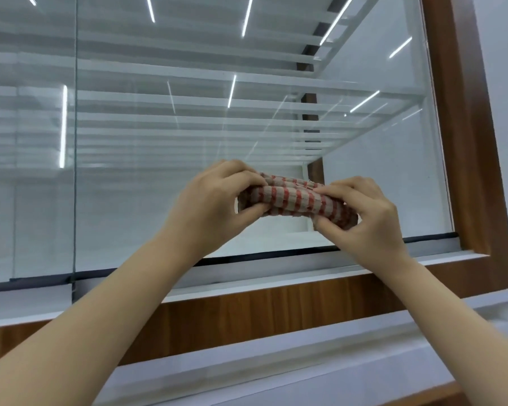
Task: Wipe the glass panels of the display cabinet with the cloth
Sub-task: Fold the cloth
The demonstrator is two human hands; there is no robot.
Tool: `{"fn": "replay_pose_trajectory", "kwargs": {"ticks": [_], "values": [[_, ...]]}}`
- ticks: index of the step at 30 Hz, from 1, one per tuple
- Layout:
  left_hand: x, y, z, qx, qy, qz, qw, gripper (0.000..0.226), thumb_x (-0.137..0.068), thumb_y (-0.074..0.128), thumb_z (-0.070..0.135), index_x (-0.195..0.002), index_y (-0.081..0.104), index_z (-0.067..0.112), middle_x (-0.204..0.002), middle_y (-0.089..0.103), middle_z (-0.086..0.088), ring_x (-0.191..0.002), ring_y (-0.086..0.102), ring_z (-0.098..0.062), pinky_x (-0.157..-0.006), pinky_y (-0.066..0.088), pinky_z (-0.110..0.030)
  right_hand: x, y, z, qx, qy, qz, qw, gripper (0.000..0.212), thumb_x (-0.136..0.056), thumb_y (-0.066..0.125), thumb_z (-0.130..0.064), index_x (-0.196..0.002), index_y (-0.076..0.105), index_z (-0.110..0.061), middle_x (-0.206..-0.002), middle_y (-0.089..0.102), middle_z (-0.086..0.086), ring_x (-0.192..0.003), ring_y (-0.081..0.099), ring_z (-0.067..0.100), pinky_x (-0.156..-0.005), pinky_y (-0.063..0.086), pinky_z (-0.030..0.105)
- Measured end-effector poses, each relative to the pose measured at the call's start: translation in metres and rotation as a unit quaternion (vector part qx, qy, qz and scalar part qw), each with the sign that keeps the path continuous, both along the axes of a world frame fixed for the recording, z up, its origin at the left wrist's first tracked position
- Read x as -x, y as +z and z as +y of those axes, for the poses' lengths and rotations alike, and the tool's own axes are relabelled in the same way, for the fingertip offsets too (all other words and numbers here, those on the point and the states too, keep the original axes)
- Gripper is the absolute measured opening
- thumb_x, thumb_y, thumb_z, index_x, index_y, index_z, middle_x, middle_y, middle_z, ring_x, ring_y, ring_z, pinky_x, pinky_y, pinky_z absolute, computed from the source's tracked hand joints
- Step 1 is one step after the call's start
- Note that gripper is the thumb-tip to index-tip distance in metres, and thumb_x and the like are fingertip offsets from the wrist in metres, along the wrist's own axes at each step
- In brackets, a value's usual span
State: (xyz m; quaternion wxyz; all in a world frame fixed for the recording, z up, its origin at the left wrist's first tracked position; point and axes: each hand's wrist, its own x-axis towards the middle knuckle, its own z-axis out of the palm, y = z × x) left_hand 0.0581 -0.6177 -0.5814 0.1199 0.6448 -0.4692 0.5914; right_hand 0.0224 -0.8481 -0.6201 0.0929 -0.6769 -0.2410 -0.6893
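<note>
A folded cloth [294, 199] with red and beige checks is held between both hands, in front of the lower part of the right glass panel [247, 112]. My left hand [214, 200] grips its left end with the thumb underneath. My right hand [364, 218] pinches its right end. The cloth sits a little off the glass; whether it touches I cannot tell. A second glass panel [27, 142] lies to the left, past a vertical seam [75, 171].
A brown wooden frame [467, 142] borders the glass on the right and runs below it [276, 306]. A white sill with a dark seal [261, 254] lies under the panes. White shelves and light-strip reflections show through the glass. A white wall [505, 83] stands at the far right.
</note>
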Motion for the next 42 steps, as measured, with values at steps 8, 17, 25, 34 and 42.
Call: {"fn": "replay_pose_trajectory", "kwargs": {"ticks": [8, 17, 25, 34, 42], "values": [[-0.001, 0.002, 0.004, 0.038, -0.100, 0.043, 0.993, 0.037, -0.079, 0.059, 0.039, -0.104, 0.068, 0.012, -0.096, 0.064, 0.005, -0.087, 0.056, -0.005, -0.079, 0.048, -0.017, 0.000, 0.010, 0.002, 0.001, 0.062, -0.040, 0.997, 0.029, -0.078, 0.066, -0.027, -0.101, 0.066, -0.010, -0.092, 0.063, -0.005, -0.083, 0.060, 0.013, -0.071, 0.051, 0.020], [0.020, 0.107, 0.015, 0.051, -0.065, 0.024, 0.996, 0.030, -0.079, 0.058, 0.034, -0.098, 0.069, 0.015, -0.093, 0.064, 0.009, -0.084, 0.054, -0.002, -0.076, 0.044, -0.016, 0.006, 0.130, 0.016, 0.025, 0.086, -0.034, 0.995, 0.020, -0.075, 0.068, -0.017, -0.094, 0.068, -0.011, -0.086, 0.066, -0.005, -0.076, 0.059, 0.013, -0.070, 0.046, 0.019], [0.043, 0.248, 0.074, 0.044, -0.008, 0.042, 0.998, 0.031, -0.078, 0.058, 0.035, -0.096, 0.070, 0.013, -0.093, 0.065, 0.006, -0.087, 0.055, -0.002, -0.079, 0.044, -0.015, 0.018, 0.281, 0.065, 0.081, 0.084, -0.026, 0.993, 0.022, -0.073, 0.074, -0.010, -0.094, 0.070, -0.004, -0.085, 0.067, 0.000, -0.077, 0.057, 0.012, -0.074, 0.044, 0.016], [0.095, 0.396, 0.198, 0.050, 0.116, 0.091, 0.988, 0.033, -0.076, 0.058, 0.039, -0.098, 0.068, 0.017, -0.094, 0.063, 0.011, -0.088, 0.055, 0.004, -0.081, 0.043, -0.007, 0.010, 0.439, 0.186, 0.136, 0.189, -0.010, 0.972, 0.023, -0.074, 0.073, -0.010, -0.096, 0.070, -0.004, -0.085, 0.066, 0.003, -0.077, 0.057, 0.018, -0.073, 0.046, 0.024], [0.130, 0.451, 0.292, 0.077, 0.219, 0.095, 0.968, 0.032, -0.076, 0.059, 0.037, -0.098, 0.067, 0.014, -0.092, 0.063, 0.008, -0.084, 0.055, 0.000, -0.074, 0.047, -0.012, 0.002, 0.511, 0.292, 0.188, 0.282, 0.013, 0.941, 0.026, -0.079, 0.062, -0.021, -0.099, 0.068, -0.007, -0.086, 0.065, 0.002, -0.078, 0.054, 0.018, -0.071, 0.045, 0.023]]}}
